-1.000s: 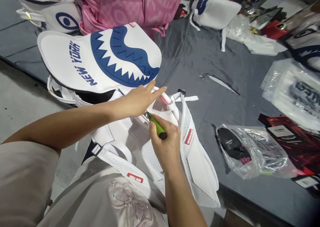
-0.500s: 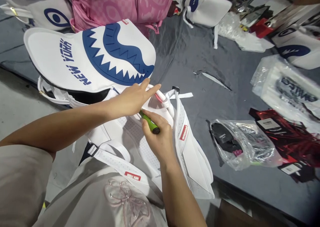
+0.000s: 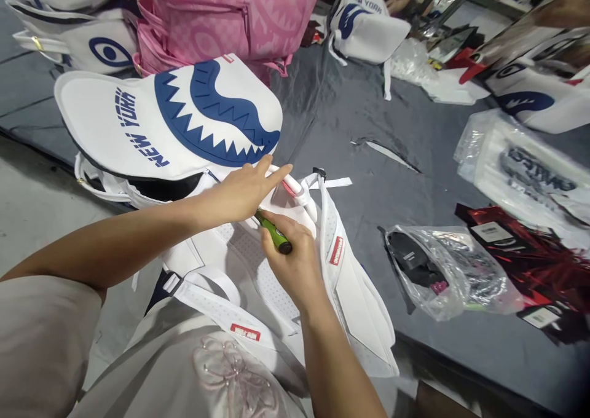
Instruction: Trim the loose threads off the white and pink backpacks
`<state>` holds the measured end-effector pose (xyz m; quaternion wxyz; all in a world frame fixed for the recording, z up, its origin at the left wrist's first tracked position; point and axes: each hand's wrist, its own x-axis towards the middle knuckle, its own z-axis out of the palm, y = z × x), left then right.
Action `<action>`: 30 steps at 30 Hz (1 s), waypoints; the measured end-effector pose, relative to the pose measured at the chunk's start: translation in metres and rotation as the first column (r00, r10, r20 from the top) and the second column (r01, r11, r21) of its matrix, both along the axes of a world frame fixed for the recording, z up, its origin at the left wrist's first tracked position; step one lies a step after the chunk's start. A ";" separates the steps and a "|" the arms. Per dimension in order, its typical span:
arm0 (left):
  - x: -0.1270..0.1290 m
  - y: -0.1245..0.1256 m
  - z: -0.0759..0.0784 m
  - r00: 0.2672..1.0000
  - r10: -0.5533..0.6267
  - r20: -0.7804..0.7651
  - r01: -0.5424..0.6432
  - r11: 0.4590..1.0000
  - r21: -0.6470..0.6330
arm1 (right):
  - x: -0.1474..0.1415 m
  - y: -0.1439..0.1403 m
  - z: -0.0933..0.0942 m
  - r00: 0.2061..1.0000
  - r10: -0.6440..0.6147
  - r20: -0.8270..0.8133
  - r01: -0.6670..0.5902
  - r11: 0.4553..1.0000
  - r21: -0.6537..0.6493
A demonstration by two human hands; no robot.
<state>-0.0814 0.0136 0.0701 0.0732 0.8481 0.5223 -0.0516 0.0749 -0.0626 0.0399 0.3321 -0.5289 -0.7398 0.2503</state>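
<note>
My right hand (image 3: 297,255) is closed round a tool with a green and black handle (image 3: 278,236); its tip is hidden beside my left hand. My left hand (image 3: 244,190) lies over the top part of a white backpack (image 3: 262,264), next to its padded carry handle (image 3: 304,200). Its visible fingers are stretched and apart, while the thumb is out of sight. The backpack rests with its straps facing up against my body. Its white flap (image 3: 106,114), printed with blue shark teeth and NEW YORK, spreads out beyond my left hand.
Pink backpacks (image 3: 221,24) and white bags (image 3: 99,46) are stacked at the back left. On the dark table cover (image 3: 350,110), which has a torn slit, sit another white bag (image 3: 369,31), a clear plastic pouch (image 3: 447,270) and red packaging (image 3: 520,246). Another person's hand (image 3: 401,0) shows behind.
The whole view has shifted slightly, with the table things now a little lower and more to the left. Both hands keep almost the same place on the backpack, and the tool stays held.
</note>
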 end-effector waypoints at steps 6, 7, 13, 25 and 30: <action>-0.001 -0.001 -0.001 1.000 -0.009 -0.010 0.010 1.000 0.020 | 0.000 0.001 -0.002 0.998 0.020 -0.060 -0.020 1.000 -0.001; -0.001 -0.001 -0.001 1.000 -0.010 -0.013 0.010 1.000 0.025 | 0.000 0.001 -0.002 0.997 0.023 -0.073 -0.024 1.000 -0.011; -0.002 -0.001 -0.002 1.000 -0.007 -0.002 0.007 0.999 0.033 | 0.001 0.000 0.000 1.000 -0.016 -0.017 0.016 1.000 -0.015; -0.004 -0.002 -0.005 1.000 0.013 0.023 -0.014 0.999 0.037 | -0.003 0.000 0.007 0.999 -0.043 -0.033 0.040 0.995 -0.090; -0.010 0.000 -0.009 1.000 0.013 0.028 -0.015 0.996 0.083 | -0.015 0.001 0.003 0.998 -0.065 -0.015 0.064 0.996 -0.062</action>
